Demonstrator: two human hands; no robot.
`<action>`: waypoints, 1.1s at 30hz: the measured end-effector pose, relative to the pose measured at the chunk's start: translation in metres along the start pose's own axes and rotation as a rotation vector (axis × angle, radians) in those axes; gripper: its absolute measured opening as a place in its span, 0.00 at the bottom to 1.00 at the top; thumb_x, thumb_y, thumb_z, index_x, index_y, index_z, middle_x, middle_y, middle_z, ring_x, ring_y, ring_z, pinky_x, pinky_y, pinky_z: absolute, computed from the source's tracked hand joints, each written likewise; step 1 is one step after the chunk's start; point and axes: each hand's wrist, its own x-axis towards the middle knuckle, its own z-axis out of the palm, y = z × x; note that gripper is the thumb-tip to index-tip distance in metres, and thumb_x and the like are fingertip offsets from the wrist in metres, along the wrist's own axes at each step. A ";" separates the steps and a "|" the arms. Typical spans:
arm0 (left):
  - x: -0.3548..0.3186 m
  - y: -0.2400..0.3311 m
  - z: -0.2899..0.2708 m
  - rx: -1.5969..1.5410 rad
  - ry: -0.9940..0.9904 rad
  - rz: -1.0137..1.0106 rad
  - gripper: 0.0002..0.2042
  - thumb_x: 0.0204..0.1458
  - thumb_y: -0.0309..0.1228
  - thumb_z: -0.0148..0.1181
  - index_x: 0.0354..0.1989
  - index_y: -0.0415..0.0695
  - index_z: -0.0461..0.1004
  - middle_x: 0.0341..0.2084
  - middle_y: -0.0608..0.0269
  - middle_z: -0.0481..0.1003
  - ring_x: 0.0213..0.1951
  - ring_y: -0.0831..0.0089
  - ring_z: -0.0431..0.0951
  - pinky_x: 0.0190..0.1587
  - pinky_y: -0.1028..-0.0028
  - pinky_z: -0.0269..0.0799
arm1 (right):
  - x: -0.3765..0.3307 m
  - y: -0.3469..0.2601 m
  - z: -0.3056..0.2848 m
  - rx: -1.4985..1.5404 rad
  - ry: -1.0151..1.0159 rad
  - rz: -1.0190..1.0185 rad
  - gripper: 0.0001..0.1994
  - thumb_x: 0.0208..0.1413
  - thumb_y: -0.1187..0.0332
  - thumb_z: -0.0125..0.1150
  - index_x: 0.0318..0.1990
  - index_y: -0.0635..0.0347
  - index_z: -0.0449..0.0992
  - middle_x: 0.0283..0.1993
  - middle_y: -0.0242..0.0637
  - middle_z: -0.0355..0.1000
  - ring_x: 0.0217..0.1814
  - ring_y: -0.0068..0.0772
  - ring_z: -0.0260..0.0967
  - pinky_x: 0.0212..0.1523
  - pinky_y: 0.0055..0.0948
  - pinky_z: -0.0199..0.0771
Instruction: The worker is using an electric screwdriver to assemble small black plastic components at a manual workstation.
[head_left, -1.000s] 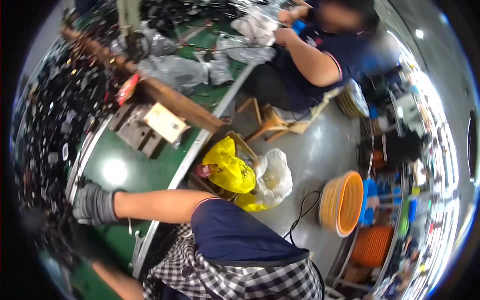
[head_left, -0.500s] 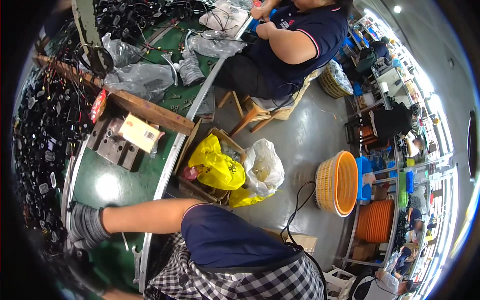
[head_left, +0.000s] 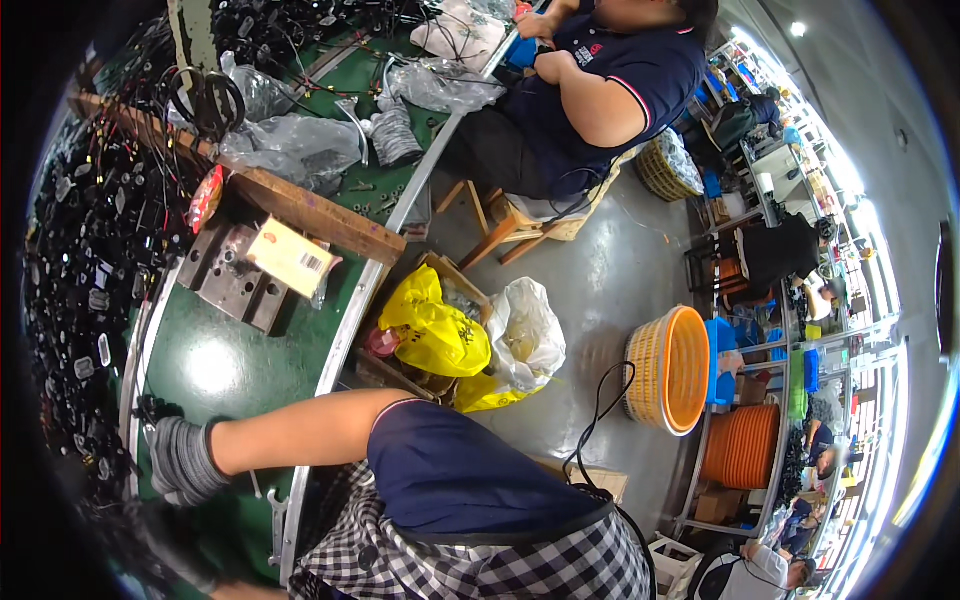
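Note:
My right hand (head_left: 188, 462), in a grey knitted glove, is above the green bench (head_left: 222, 385) near the heap of black parts. Its fingers are curled, and a small dark piece (head_left: 157, 408) shows at their far side, too unclear to name. Lower down, my left hand (head_left: 165, 545) wears a dark glove. It sits in the dim rim of the picture, so its fingers cannot be made out. Close by on the bench edge lies an open-ended wrench (head_left: 277, 525).
Black cabled parts (head_left: 85, 300) are heaped along the left. A steel block (head_left: 232, 275) carries a cream box (head_left: 290, 257) beside a wooden rail (head_left: 310, 215). A co-worker (head_left: 610, 90) sits beyond. Yellow bags (head_left: 430, 325) and an orange basket (head_left: 665, 370) stand on the floor.
My right hand has shifted slightly right, away from the black heap, with the small dark piece moving along beside it. The view has shifted a little. The co-worker's hands have moved slightly.

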 end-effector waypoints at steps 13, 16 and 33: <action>-0.038 0.075 0.078 -0.471 0.139 -0.247 0.19 0.57 0.39 0.44 0.49 0.36 0.67 0.43 0.55 0.70 0.44 0.68 0.69 0.49 0.70 0.65 | -0.015 -0.013 0.005 -0.388 -0.136 -0.037 0.14 0.44 0.53 0.51 0.20 0.49 0.79 0.22 0.33 0.73 0.31 0.39 0.70 0.32 0.49 0.63; -0.046 0.094 0.072 -0.583 0.124 -0.366 0.20 0.57 0.41 0.44 0.49 0.37 0.67 0.44 0.54 0.70 0.45 0.65 0.69 0.50 0.69 0.64 | -0.008 -0.023 -0.007 -0.292 -0.021 -0.045 0.14 0.43 0.53 0.52 0.22 0.50 0.79 0.23 0.35 0.73 0.35 0.39 0.69 0.35 0.54 0.62; -0.054 0.094 0.095 -0.935 0.206 -0.493 0.27 0.55 0.52 0.43 0.56 0.44 0.63 0.48 0.62 0.68 0.48 0.70 0.67 0.46 0.72 0.65 | 0.012 -0.026 -0.007 0.147 -0.375 0.008 0.15 0.39 0.56 0.52 0.23 0.57 0.78 0.24 0.48 0.72 0.29 0.48 0.69 0.31 0.46 0.66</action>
